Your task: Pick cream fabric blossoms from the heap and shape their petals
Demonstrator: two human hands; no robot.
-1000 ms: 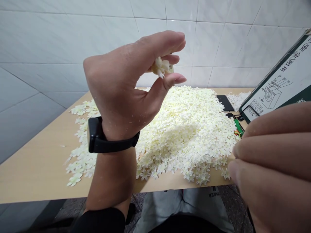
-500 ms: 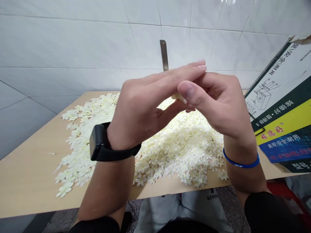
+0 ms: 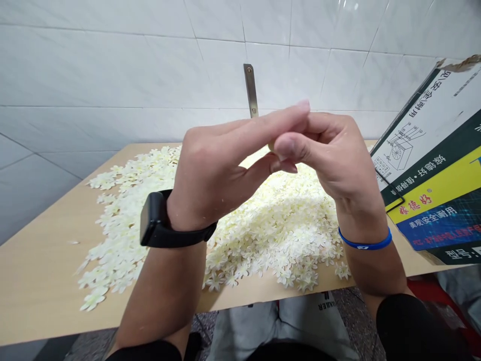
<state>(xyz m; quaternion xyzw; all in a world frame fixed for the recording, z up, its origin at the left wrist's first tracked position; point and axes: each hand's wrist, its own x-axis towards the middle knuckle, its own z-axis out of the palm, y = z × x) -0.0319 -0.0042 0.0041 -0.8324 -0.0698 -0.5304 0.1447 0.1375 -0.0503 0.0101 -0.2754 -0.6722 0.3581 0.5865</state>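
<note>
Above a broad heap of cream-white artificial flowers (image 3: 263, 235), my two hands meet at the fingertips. My left hand (image 3: 229, 160), with a black watch (image 3: 152, 220) on its wrist, is closed, its long fingers lying over those of the other hand and its thumb below. My right hand (image 3: 323, 150), wearing a blue wristband (image 3: 366, 243), is curled closed with the thumb pressed toward the left fingers. A small bit of cream flower petals (image 3: 271, 145) shows between the fingertips; the rest of it is hidden by the fingers.
The flowers lie on a light wooden table (image 3: 41, 271) against a white tiled wall (image 3: 112, 65). An upright metal strip (image 3: 250, 87) stands behind my hands. On the right leans a printed cardboard box (image 3: 432, 180), with a thin black wire (image 3: 394, 203) by its edge.
The view has shifted slightly, so the box and wristband sit further left. My fingertips have drawn closer together, and less of the cream petals shows between them.
</note>
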